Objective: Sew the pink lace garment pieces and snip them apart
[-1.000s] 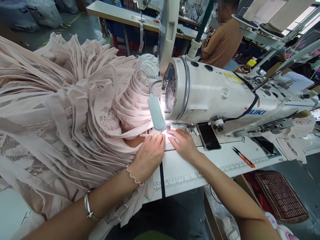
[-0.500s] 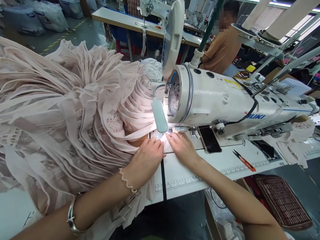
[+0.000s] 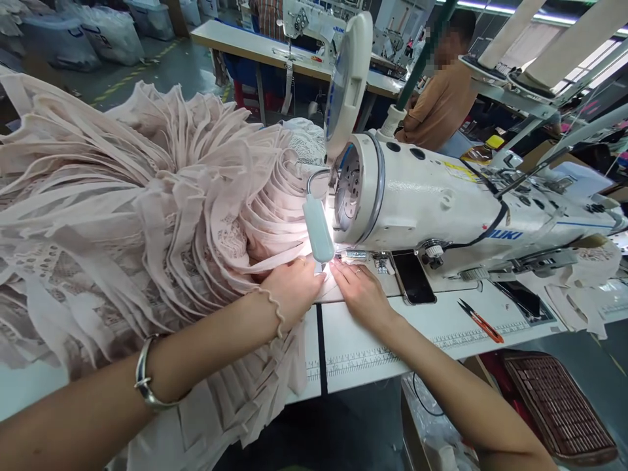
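A white sewing machine (image 3: 432,190) reaches in from the right, its needle area lit and partly hidden behind a pale green guard (image 3: 318,229). Just below that guard, my left hand (image 3: 294,291) is closed on the edge of pale pink fabric (image 3: 328,288). My right hand (image 3: 362,291) lies with fingers extended and pressed together on the same fabric, right of the needle area. A large heap of pale pink lace garments (image 3: 161,196) covers the table's left side, behind and under my left forearm.
A phone (image 3: 413,278) and orange-handled snips (image 3: 483,322) lie right of my right hand. The table edge (image 3: 363,376) carries a ruler strip. Beyond the machine, a person in a brown shirt (image 3: 441,108) is beside another sewing table (image 3: 235,46).
My left hand has moved slightly forward, turned, and drawn its fingers in closer by the guard. The whole view has shifted a little. My right hand stays on the fabric.
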Motion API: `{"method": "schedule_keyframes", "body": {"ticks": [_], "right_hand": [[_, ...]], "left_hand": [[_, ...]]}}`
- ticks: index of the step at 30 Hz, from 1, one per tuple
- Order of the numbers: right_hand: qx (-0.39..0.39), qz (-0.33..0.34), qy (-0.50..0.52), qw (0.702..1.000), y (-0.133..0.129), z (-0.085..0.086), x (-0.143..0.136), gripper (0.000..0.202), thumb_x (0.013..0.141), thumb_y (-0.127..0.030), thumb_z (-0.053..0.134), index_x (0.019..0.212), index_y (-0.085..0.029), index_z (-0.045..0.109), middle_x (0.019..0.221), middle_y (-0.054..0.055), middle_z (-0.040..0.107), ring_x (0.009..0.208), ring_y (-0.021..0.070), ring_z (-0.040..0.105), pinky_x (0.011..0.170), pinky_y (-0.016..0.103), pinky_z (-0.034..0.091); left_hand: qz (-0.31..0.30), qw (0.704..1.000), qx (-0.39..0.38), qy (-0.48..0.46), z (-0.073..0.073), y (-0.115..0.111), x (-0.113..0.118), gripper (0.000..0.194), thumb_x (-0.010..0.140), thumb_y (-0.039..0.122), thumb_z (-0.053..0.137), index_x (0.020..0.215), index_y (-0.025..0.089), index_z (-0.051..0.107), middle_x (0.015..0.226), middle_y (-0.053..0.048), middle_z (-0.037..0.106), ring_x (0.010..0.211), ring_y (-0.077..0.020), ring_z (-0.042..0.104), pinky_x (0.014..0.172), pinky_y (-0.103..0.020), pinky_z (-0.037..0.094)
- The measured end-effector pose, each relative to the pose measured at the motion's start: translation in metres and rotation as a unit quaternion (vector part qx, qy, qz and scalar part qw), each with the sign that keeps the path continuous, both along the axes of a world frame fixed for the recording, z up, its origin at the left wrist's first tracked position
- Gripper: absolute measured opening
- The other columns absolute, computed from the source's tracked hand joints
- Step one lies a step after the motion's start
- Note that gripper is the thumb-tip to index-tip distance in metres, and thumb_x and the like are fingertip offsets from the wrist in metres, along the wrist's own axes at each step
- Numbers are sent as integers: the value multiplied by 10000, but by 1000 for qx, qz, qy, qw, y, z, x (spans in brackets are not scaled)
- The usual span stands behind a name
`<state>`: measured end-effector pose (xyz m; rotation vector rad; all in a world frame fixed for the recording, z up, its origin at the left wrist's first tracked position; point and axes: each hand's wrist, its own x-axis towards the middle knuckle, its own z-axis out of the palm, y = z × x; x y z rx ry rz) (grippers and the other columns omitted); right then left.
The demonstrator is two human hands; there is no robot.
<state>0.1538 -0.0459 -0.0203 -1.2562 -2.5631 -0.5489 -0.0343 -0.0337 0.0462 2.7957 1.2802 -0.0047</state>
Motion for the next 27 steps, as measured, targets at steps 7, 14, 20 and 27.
{"method": "schedule_keyframes", "body": {"ticks": [7, 14, 20, 27], "right_hand": [[37, 10, -26, 999, 2, 2, 3, 436, 914, 2, 325, 1247, -31, 605, 1211, 156, 665, 1096, 238, 603, 941, 368, 488], [-2, 8, -14, 1000, 3, 3, 5, 433, 916, -8, 345, 1265, -58, 597, 1202, 155, 665, 1109, 240, 594, 917, 375, 496], [-10, -7, -1, 1000, 2, 0, 5, 445, 913, -9, 350, 1274, -97, 596, 1238, 126, 655, 1122, 225, 590, 940, 361, 478], [-24, -10, 13, 1000, 3, 2, 5, 488, 872, 26, 359, 1289, -95, 582, 1248, 118, 651, 1113, 229, 588, 940, 380, 471]], "left_hand": [[89, 992, -2, -93, 2, 19, 1, 260, 753, 6, 463, 884, 151, 635, 901, -108, 652, 821, -246, 637, 655, -318, 501], [160, 933, -50, -318, -38, 51, 15, 32, 720, 221, 573, 710, 200, 596, 801, -31, 671, 776, -211, 630, 724, -315, 513], [192, 911, -52, -361, -53, 55, 19, 145, 782, 277, 497, 663, 209, 544, 762, -37, 663, 744, -202, 632, 750, -329, 502], [237, 891, -36, -384, -52, 52, 22, 161, 848, 270, 438, 881, 232, 591, 894, -87, 695, 884, -269, 649, 790, -400, 501]]}}
